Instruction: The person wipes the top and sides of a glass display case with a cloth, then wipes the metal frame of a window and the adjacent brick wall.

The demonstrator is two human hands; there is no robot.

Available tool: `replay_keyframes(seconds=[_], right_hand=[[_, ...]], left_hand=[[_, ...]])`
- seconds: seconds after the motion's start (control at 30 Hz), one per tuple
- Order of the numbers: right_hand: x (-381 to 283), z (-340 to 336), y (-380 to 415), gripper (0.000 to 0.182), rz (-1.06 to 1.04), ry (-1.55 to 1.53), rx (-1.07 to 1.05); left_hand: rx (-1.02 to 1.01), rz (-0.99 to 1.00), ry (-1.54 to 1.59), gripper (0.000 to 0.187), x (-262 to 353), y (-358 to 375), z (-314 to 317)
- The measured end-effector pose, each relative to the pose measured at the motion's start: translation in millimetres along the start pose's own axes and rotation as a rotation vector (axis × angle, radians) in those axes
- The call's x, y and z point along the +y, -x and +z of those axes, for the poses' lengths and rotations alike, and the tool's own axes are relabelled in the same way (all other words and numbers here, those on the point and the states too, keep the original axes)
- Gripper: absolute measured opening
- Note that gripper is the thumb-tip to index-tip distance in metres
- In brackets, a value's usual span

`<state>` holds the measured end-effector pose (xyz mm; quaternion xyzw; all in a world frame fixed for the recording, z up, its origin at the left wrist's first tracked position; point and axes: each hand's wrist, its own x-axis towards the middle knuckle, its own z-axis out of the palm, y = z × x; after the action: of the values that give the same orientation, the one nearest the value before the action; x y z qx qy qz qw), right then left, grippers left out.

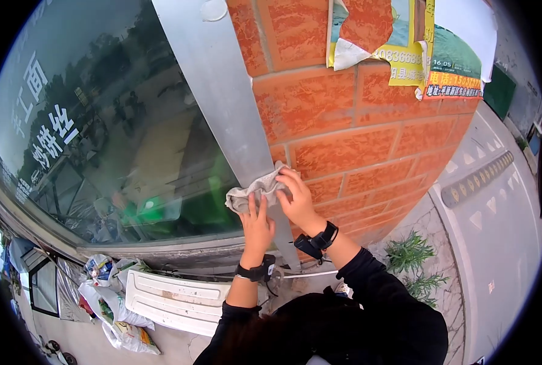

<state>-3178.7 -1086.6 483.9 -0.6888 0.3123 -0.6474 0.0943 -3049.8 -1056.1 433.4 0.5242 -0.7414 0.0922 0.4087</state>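
A crumpled grey-beige cloth (254, 190) is spread against the silver metal window frame (231, 103), its left end reaching over the edge of the glass. My left hand (257, 230) holds the lower left part of the cloth, fingers pointing up and pressed on it. To the right and slightly higher, my right hand (297, 204) grips the cloth's upper right end, near the brick edge. Both wrists carry black bands with small devices. The palms and the cloth's underside are hidden.
The dark window (131, 121) with white lettering fills the left. An orange brick wall (325, 134) with torn posters (398, 48) stands at right. Below are a white bench-like panel (176, 298), stuffed bags (122, 322) and green plants (412, 252). A paved strip (483, 201) runs along the right.
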Motion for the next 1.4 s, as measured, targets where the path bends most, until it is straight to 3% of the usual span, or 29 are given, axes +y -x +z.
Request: replay_keyframes(seconds=[0.03,0.13,0.27,0.33,0.43,0.53,0.6,0.73,0.87,0.9,0.93,1.1,1.2,1.27,1.3,1.4], right_hand=[[4,4,20,0.029,0.080,-0.041,-0.022],[9,19,67,0.049,0.090,0.011,-0.122],[0,15,38,0.062,0.111,-0.092,-0.152],[-10,7,-9,0.067,-0.018,-0.161,-0.161],[-28,-7,-68,0.069,-0.081,-0.270,-0.176],[-22,-6,-67,0.069,-0.058,-0.372,-0.209],[-10,-1,-36,0.069,0.039,-0.397,-0.230],[10,4,24,0.069,0.181,-0.421,-0.251],[-6,-10,-15,0.068,0.142,-0.468,-0.282],[-15,-15,-37,0.068,0.043,-0.501,-0.267],[-22,-17,-59,0.067,-0.059,-0.531,-0.251],[-42,-16,-121,0.068,-0.087,-0.615,-0.226],[-39,-17,-112,0.065,-0.092,-0.550,-0.222],[-31,-15,-86,0.064,-0.066,-0.500,-0.245],[-24,-14,-68,0.062,-0.038,-0.452,-0.258],[4,-7,3,0.058,0.170,-0.427,-0.297]], left_hand=[[0.023,0.060,-0.089,0.051,-4,11,8],[0.046,0.054,-0.076,0.048,-6,25,23],[0.048,0.126,-0.108,0.047,1,-15,-12],[0.089,0.176,-0.168,0.049,7,-45,-36],[0.112,0.160,-0.181,0.050,26,-80,-61],[0.178,0.151,-0.121,0.050,33,-86,-57],[0.141,0.075,-0.091,0.051,30,-60,-33],[0.014,0.200,-0.271,0.055,18,-16,-1],[-0.029,0.137,-0.142,0.059,30,-33,-19],[-0.098,0.172,-0.188,0.060,31,-42,-29],[-0.030,0.233,-0.273,0.062,38,-56,-39],[0.199,0.241,-0.320,0.062,55,-125,-69],[0.267,0.285,-0.370,0.060,59,-130,-71],[0.187,0.245,-0.251,0.058,56,-108,-59],[0.123,0.250,-0.333,0.056,46,-91,-48],[0.041,0.185,-0.347,0.050,28,-36,-12]])
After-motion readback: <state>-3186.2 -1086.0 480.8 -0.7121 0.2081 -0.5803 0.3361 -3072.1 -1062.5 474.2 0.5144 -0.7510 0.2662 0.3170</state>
